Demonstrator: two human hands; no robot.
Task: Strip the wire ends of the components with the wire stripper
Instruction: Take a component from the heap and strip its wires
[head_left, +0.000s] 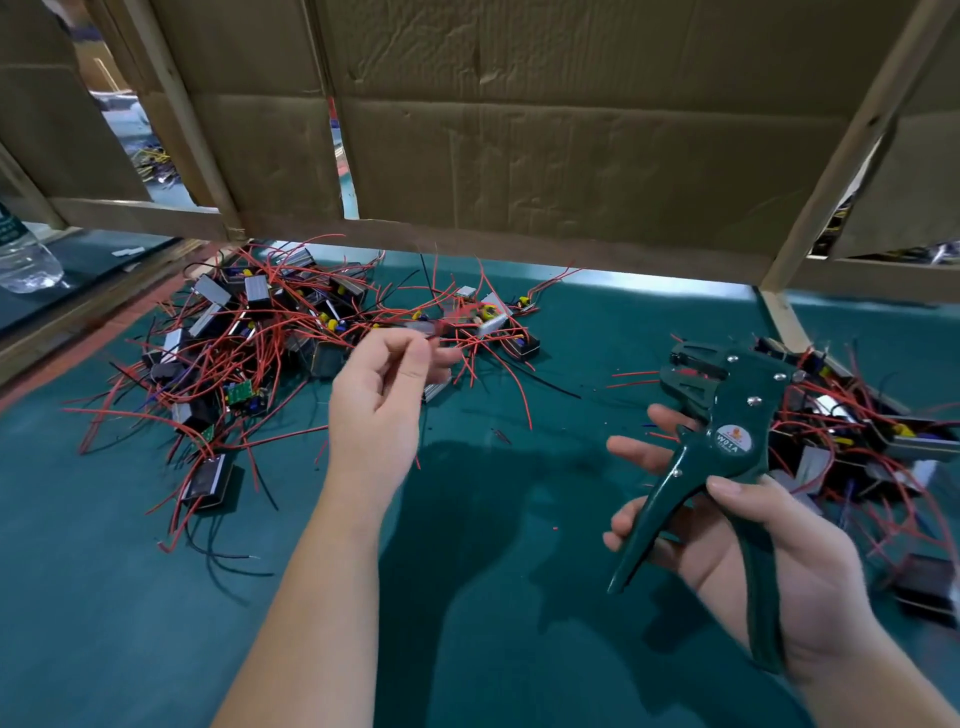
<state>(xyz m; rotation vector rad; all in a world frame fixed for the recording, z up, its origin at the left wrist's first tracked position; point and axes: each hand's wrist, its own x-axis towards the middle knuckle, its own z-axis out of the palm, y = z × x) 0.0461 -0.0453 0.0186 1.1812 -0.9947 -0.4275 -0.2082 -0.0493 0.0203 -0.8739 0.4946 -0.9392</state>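
Our right hand (769, 561) holds the green wire stripper (727, 447), thumb over one handle and fingers loose under the other, with the handles spread wide. Our left hand (379, 395) pinches a blurred component (441, 328) above the left pile (249, 338). A second pile (857, 431) lies beside the stripper. The slack hold could let the tool slip, and the component's red wires could snag the tangle.

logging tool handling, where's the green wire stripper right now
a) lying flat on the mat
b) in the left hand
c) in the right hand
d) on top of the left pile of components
c: the wire stripper has its handles in the right hand, thumb over one handle, while the left hand pinches only a blurred component.
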